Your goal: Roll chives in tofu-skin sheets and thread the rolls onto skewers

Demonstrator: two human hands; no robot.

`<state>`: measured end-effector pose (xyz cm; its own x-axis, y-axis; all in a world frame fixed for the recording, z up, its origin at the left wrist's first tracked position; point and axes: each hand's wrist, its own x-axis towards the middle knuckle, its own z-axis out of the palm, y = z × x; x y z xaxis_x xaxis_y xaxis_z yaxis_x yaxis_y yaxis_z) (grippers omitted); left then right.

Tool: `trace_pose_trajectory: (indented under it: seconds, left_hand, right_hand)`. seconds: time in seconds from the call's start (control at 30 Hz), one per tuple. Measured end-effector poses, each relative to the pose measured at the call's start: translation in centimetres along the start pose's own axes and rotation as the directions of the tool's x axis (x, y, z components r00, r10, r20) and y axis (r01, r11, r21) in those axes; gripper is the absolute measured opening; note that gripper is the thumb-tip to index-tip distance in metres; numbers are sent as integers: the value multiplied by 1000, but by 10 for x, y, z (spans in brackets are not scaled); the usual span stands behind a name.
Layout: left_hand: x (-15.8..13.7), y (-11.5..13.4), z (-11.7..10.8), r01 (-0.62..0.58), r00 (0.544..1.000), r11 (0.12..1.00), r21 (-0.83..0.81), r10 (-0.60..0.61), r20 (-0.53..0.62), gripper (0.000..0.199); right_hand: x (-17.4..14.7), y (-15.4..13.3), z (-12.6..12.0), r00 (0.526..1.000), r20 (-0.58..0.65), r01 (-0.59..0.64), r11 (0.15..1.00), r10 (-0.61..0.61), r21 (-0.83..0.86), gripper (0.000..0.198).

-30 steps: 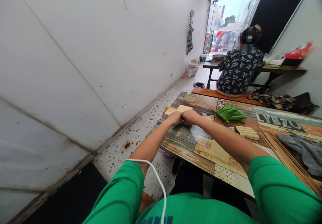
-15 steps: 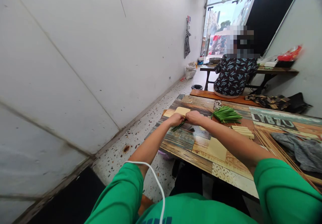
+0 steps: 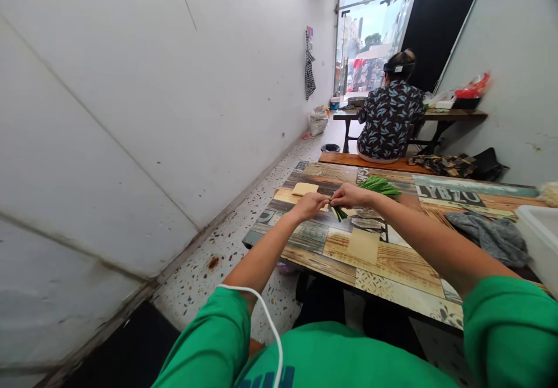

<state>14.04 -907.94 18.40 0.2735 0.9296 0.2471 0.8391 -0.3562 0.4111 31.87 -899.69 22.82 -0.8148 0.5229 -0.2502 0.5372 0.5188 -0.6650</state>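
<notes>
Greens (image 3: 340, 214) swung R; R hand (image 3: 347, 195) nr. closed, pinching 'em.

Held left hand (image 3: 312, 205) and right hand (image 3: 347, 195) together at a small green bunch (image 3: 340, 213). Had pale sheet (image 3: 363, 245) flat on patterned table (image 3: 307, 237).

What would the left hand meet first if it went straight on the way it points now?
Most likely the right hand: its fingertips lie just ahead of the left hand, by the upper end of the green bundle. With one view, any gap between them is unclear.
</notes>
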Motion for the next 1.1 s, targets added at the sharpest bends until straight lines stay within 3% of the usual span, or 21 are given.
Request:
trace_pose_trajectory:
  seconds: [0.13, 0.27, 0.43, 0.57, 0.63, 0.7, 0.8, 0.87, 1.03, 1.1]
  left_hand:
    - [-2, 13, 15, -6, 998, 999, -48, 3, -65, 32]
    - [-7, 26, 39, 60, 991, 985, -163, -79, -110, 34]
    - [-5, 40, 73, 98, 970, 956, -276, -154, -188, 40]
    - [-2, 46, 85, -63, 973, 885, -461, -49, -227, 40]
    - [-2, 48, 84, -117, 984, 801, -587, 14, -177, 41]
    - [-3, 48, 78, -89, 996, 707, -702, 80, -46, 45]
    - [-3, 51, 69, 98, 967, 591, -801, 132, 216, 56]
    - [-1, 53, 65, 215, 939, 527, -822, 120, 323, 60]
    - [4, 60, 65, 295, 916, 486, -823, 103, 389, 60]
    - [3, 62, 69, 339, 917, 426, -839, 49, 395, 59]
  right_hand:
    - [-14, 11, 13, 991, -128, 6, 940, 40, 342, 30]
    - [-25, 15, 33, 968, -182, -16, 767, 172, 641, 24]
    - [-38, 15, 49, 924, -237, 24, 573, 299, 819, 26]
    - [-55, 24, 53, 874, -312, 59, 556, 372, 829, 37]
    - [-67, 34, 56, 886, -323, 99, 543, 334, 834, 41]
    - [-80, 44, 60, 912, -313, 137, 520, 267, 843, 44]
    - [-96, 55, 69, 921, -324, 173, 519, 216, 837, 48]
    - [-104, 58, 75, 912, -352, 193, 537, 211, 821, 48]
    - [-113, 62, 86, 884, -433, 252, 605, 173, 756, 45]
    - [-115, 65, 90, 863, -477, 282, 626, 165, 727, 44]
